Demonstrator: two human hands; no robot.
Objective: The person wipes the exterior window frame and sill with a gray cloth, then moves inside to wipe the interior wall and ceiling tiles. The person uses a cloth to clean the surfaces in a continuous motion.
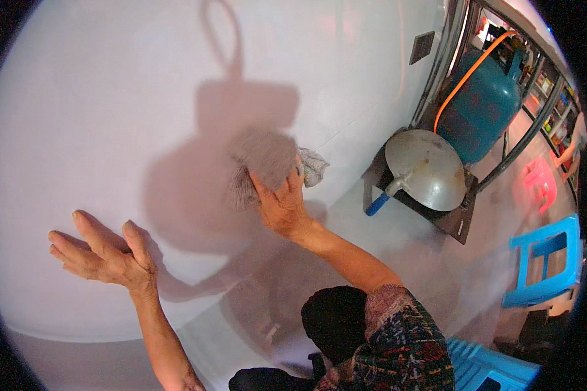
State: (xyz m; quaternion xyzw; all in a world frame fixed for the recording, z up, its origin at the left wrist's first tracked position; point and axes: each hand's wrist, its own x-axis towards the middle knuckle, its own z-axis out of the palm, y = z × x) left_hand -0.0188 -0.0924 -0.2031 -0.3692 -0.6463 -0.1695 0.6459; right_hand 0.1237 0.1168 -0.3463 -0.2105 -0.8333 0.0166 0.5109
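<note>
My right hand [285, 207] is closed on a crumpled grey cloth [265, 156] and presses it against a large, smooth white surface [346, 72]. Part of the cloth bunches out past my fingers on the right. To the left and lower, my left hand [104, 257] rests on the same white surface, fingers spread and nothing in it. A broad shadow falls over the surface around the cloth and beneath both arms.
At the right, a metal wok [426, 169] with a blue handle sits on a dark stove [460, 225]. Behind it are a teal gas cylinder [482, 98] and an orange hose [466, 81]. Blue stools [542, 296], a pink stool [540, 182] and another person's arm [571, 153] are farther right.
</note>
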